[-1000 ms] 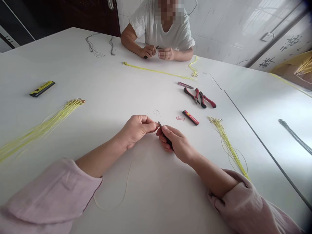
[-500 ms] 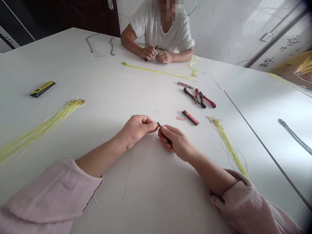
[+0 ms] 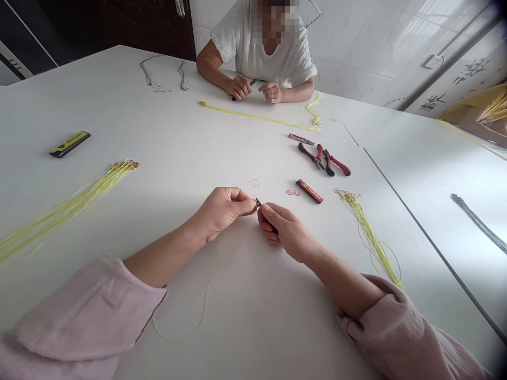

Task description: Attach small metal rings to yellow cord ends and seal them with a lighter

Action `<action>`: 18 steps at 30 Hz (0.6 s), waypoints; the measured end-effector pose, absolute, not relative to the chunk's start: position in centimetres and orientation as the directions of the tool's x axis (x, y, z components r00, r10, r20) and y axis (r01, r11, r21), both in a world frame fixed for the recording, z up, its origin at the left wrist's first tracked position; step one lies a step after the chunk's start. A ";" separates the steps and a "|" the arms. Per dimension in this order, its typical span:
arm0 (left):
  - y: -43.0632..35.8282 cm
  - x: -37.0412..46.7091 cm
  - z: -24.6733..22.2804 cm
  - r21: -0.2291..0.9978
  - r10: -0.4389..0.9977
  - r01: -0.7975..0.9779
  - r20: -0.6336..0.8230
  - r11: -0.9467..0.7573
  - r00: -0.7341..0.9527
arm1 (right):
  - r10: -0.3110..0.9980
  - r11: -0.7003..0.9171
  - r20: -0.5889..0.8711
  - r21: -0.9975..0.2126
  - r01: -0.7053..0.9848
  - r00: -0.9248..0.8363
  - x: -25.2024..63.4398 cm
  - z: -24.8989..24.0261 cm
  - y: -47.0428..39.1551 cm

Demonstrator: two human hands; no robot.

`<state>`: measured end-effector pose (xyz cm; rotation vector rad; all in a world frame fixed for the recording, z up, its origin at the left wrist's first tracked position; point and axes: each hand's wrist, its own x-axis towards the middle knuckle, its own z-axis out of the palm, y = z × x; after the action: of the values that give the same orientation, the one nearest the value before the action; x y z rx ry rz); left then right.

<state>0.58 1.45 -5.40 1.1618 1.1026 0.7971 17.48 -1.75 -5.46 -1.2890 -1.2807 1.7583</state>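
Note:
My left hand (image 3: 228,211) is closed in a pinch on the end of a thin pale-yellow cord (image 3: 206,295), which hangs down and loops on the table toward my left sleeve. A tiny gold-coloured piece shows at the fingertips, too small to name. My right hand (image 3: 287,229) is wrapped around a small black-handled tool (image 3: 270,222). The tool's dark pointed tip meets the gold piece beside my left fingertips. Most of its handle is hidden by my fingers. Both hands are just above the white table (image 3: 166,142).
Bundles of yellow cords (image 3: 91,195) (image 3: 366,232) lie left and right. A yellow-black cutter (image 3: 70,144), a red lighter (image 3: 309,191), red-black pliers (image 3: 317,155) and a pink-handled tool (image 3: 301,139) lie around. Opposite, a person (image 3: 269,58) holds a dark tool. Another person's arm (image 3: 483,124) is far right.
My hands and the tool stay almost in place. The hands of the person opposite have moved slightly apart.

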 end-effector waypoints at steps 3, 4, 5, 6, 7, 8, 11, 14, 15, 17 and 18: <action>1.4 0.6 -5.5 0.967 0.920 0.044 -0.254 0.253 0.300 | 0.869 -0.354 -0.345 -0.934 0.041 -0.355 17.6 -5.5 -1.8; 1.4 0.6 -5.5 0.967 0.920 0.042 -0.253 0.252 0.298 | 0.870 -0.353 -0.342 -0.935 0.034 -0.356 17.6 -5.5 -1.8; 1.4 0.6 -5.6 0.967 0.922 0.040 -0.252 0.251 0.295 | 0.871 -0.351 -0.339 -0.936 0.031 -0.356 17.6 -5.5 -1.9; 1.4 0.6 -5.6 0.968 0.924 0.039 -0.249 0.248 0.291 | 0.873 -0.348 -0.336 -0.937 0.031 -0.355 17.6 -5.6 -1.9; 1.4 0.6 -5.6 0.969 0.927 0.038 -0.244 0.243 0.286 | 0.874 -0.344 -0.332 -0.939 0.032 -0.354 17.6 -5.6 -1.9; 1.4 0.6 -5.7 0.970 0.929 0.038 -0.240 0.239 0.281 | 0.876 -0.338 -0.328 -0.941 0.034 -0.353 17.5 -5.6 -1.9; 1.4 0.6 -5.6 0.972 0.931 0.031 -0.234 0.235 0.279 | 0.883 -0.322 -0.315 -0.946 0.040 -0.347 17.3 -5.6 -1.9; 1.3 0.7 -5.5 0.972 0.932 0.020 -0.231 0.235 0.280 | 0.887 -0.322 -0.315 -0.946 0.038 -0.337 17.2 -5.6 -1.9; 1.3 0.8 -5.4 0.972 0.933 0.018 -0.229 0.233 0.278 | 0.886 -0.326 -0.318 -0.945 0.034 -0.337 17.2 -5.6 -1.9; 1.2 0.8 -5.4 0.973 0.934 0.016 -0.225 0.230 0.278 | 0.884 -0.334 -0.323 -0.942 0.026 -0.339 17.2 -5.6 -1.9; 1.2 0.8 -5.4 0.974 0.934 0.014 -0.223 0.228 0.280 | 0.882 -0.337 -0.323 -0.941 0.021 -0.342 17.3 -5.6 -1.9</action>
<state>0.80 1.23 -5.40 1.1483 1.0877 0.8455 17.28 -1.86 -5.64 -1.2430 -1.2509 1.7485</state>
